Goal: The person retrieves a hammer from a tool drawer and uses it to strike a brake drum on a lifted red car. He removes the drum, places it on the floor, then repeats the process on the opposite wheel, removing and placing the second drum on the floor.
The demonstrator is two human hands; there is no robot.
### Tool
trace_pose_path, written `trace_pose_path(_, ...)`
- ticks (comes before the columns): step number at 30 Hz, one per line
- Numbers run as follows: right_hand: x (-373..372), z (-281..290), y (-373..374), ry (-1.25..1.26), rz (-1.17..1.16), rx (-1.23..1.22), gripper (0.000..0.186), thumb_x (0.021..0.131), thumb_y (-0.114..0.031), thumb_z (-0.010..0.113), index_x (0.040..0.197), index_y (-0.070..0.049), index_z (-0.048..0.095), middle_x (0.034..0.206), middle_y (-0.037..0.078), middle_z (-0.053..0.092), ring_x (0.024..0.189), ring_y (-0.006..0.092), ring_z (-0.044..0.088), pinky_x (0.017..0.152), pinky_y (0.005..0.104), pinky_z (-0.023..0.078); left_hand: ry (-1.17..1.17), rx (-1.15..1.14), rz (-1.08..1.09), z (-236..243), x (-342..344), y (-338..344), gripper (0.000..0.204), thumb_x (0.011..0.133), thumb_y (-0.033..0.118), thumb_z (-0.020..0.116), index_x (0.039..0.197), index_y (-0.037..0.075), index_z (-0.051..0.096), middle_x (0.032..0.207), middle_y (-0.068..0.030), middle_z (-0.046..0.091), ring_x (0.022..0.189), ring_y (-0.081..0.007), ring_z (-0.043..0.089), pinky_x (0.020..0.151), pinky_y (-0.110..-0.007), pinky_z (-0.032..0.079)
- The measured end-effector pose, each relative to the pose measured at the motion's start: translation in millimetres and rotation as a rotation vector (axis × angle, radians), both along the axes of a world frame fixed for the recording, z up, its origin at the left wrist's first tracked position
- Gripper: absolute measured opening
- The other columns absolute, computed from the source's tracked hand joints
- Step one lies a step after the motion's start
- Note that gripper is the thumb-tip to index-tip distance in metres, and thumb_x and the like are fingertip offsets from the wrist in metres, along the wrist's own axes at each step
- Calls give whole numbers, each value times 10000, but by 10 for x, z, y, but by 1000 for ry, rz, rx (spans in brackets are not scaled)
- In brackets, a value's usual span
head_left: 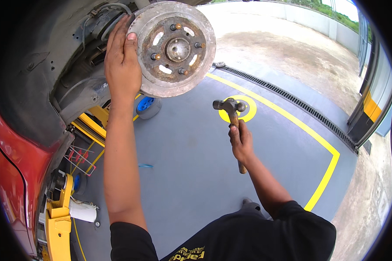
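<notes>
A round, worn grey brake disc or drum (172, 89), I cannot tell which, is mounted at the wheel arch of a raised red car. Several threaded studs surround its rusty hub (177, 49). My left hand (124, 76) lies along its left edge, fingers stretched upward and thumb at the rim. In my right hand (243, 141) is a ball-peen hammer (229, 105), gripped by its wooden handle with the head up. The hammer is apart from the brake part, lower and to its right.
The red car body (17, 182) and dark wheel arch (35, 78) fill the left side. A yellow lift arm (59, 217) stands below. A wheel with a blue rim (148, 107) is on the grey floor. A drain grate (287, 99) crosses the far side; a doorway post (370, 108) stands right.
</notes>
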State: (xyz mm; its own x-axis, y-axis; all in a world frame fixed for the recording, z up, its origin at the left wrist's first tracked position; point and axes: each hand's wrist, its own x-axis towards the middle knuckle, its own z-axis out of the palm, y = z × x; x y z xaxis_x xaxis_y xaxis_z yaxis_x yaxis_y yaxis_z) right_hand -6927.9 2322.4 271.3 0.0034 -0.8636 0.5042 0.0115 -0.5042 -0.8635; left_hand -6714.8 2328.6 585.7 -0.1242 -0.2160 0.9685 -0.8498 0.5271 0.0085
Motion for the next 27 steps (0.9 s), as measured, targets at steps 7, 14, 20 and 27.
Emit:
trace_pose_path(7,131,1045,-317,-127,-124,-509,367,1077,-327,531,1143,26,452,726,120,601,529,259,536,504,370,420,141,-7,-20,-20,-137,-12,360,1071,180,511,1362,16,644,1410,-125,634,1320,-270,573,1132,-347,403)
trace_pose_path(14,-188,1142,-196,-356,13,-646,321,1101,-321,479,1142,-3,475,773,25,579,592,115,500,535,272,384,180,-21,15,-15,-177,7,349,1065,164,523,1348,8,655,1375,-133,658,1266,-240,617,1079,-312,445)
trace_pose_path(20,127,933,-447,100,-96,-305,295,1070,-284,562,1135,-6,488,711,207,582,577,424,550,547,440,439,226,42,-29,-32,-222,41,346,1068,161,522,1351,12,652,1395,-126,646,1296,-236,599,1087,-315,439)
trace_pose_path(27,-195,364,-248,-157,72,-221,367,1093,-347,505,1195,5,495,764,35,563,624,121,511,587,284,415,189,190,2,20,-143,102,525,1098,368,509,1518,53,505,1541,-180,504,1436,-281,466,1197,-367,337)
